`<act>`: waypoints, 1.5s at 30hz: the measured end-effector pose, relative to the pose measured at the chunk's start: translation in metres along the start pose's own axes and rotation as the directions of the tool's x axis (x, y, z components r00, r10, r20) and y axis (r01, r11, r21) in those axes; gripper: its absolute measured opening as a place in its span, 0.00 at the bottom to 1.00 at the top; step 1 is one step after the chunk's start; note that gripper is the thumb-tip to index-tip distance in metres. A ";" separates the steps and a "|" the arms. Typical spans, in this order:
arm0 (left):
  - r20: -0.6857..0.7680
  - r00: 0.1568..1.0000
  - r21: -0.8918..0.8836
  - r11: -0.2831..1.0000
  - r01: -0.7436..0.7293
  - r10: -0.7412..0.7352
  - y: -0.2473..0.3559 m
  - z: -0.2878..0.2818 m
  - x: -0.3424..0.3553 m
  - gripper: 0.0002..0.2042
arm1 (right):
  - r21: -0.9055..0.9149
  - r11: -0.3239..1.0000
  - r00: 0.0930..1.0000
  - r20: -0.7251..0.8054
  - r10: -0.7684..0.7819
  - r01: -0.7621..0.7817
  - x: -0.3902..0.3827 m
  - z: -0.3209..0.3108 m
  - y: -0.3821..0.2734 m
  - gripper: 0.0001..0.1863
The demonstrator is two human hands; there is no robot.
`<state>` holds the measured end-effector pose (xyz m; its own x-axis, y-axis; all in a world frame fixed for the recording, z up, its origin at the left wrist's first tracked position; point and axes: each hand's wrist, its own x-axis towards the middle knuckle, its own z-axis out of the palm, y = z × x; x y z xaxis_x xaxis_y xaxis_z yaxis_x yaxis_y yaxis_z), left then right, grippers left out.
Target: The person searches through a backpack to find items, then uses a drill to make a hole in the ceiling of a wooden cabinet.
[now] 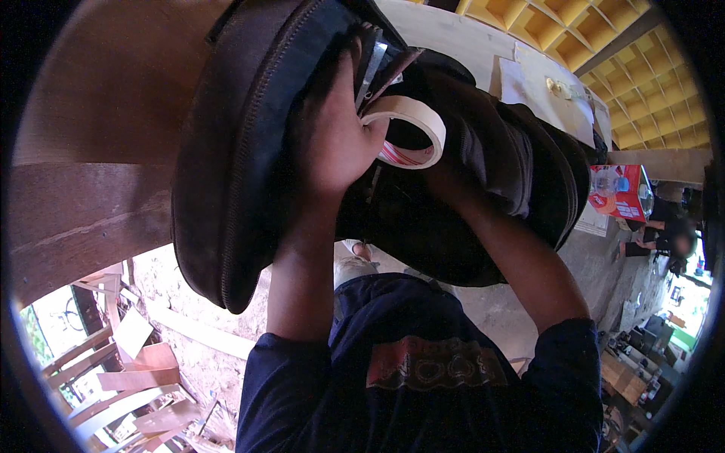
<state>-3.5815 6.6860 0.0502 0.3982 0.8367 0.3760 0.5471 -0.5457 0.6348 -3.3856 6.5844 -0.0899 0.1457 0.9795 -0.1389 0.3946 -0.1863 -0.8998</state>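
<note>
A dark backpack (495,151) lies unzipped in front of me, its flap (234,174) folded back to the left with a zip along the edge. My left hand (336,136) is inside the opening, against the flap. A roll of white tape (427,121) with a red-and-white inner core sits at its thumb, which covers the roll's left side. Thin items with a shiny strip (370,72) stand by its fingertips, which are partly hidden. My right hand (447,183) reaches into the dark inside of the bag just below the roll; its fingers are lost in shadow.
Brown wooden boards (91,204) stand close on the left. Behind the bag is a pale surface with papers (547,94), under yellow gridded panels (559,23). A red printed package (621,190) is at right, with a person (664,234) beyond. Wood offcuts (143,370) lie lower left.
</note>
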 end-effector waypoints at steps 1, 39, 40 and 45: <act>0.027 0.999 -0.012 0.999 0.038 -0.038 0.002 -0.002 0.002 0.44 | 0.016 1.000 1.000 -0.006 -0.021 0.021 0.001 -0.002 -0.003 0.33; -0.042 0.998 0.125 0.991 0.042 -0.037 -0.026 0.016 0.019 0.44 | -0.734 0.676 0.888 0.353 0.295 0.067 -0.021 0.008 0.007 0.17; -0.032 0.997 0.125 0.990 0.071 -0.068 -0.026 0.018 0.019 0.45 | -0.726 0.685 0.891 0.350 0.290 0.062 -0.021 0.007 0.008 0.17; -0.022 0.997 0.060 0.995 0.081 -0.080 -0.025 0.016 0.019 0.45 | -0.643 0.765 0.919 0.329 0.219 0.047 -0.013 0.009 0.011 0.17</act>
<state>-3.5757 6.7146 0.0309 0.3367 0.8784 0.3391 0.6207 -0.4779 0.6216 -3.3911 6.5707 -0.1013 -0.0779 0.8839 -0.4611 0.8916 -0.1451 -0.4289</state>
